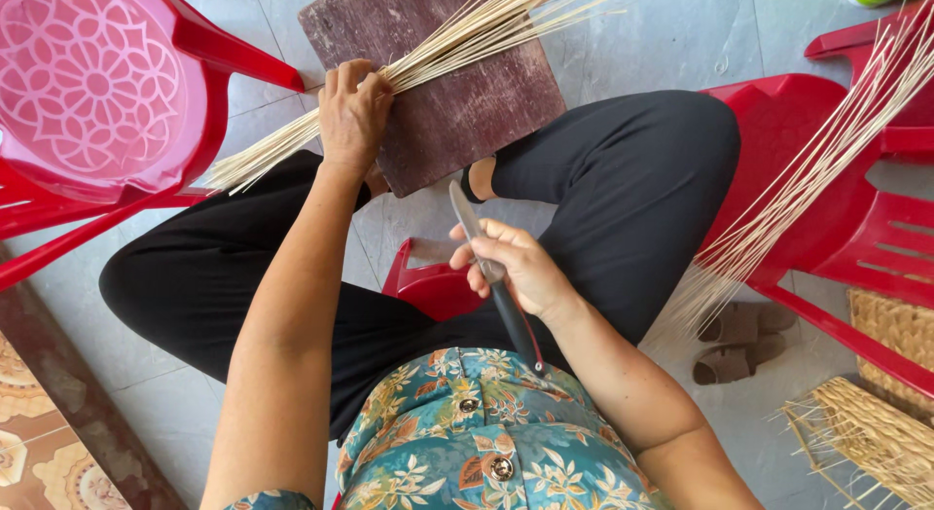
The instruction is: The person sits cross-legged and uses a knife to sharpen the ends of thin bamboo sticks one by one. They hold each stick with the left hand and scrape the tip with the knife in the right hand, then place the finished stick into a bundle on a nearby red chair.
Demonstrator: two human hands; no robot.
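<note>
My left hand (352,111) is closed around a bundle of thin pale bamboo sticks (457,41) that lies slanted across a dark wooden board (457,111). The bundle's cut ends (255,162) stick out to the left past my knee. My right hand (516,267) grips a long knife with a dark handle (516,320). Its grey blade (465,213) points up toward the board's near edge. I sit on a low red stool (428,281) in black trousers and a floral shirt.
A red plastic chair (97,91) stands at the upper left. Another red chair (837,199) at the right carries a long sheaf of sticks (808,169). Sandals (744,340) lie on the grey tile floor. Woven baskets (876,413) sit at the lower right.
</note>
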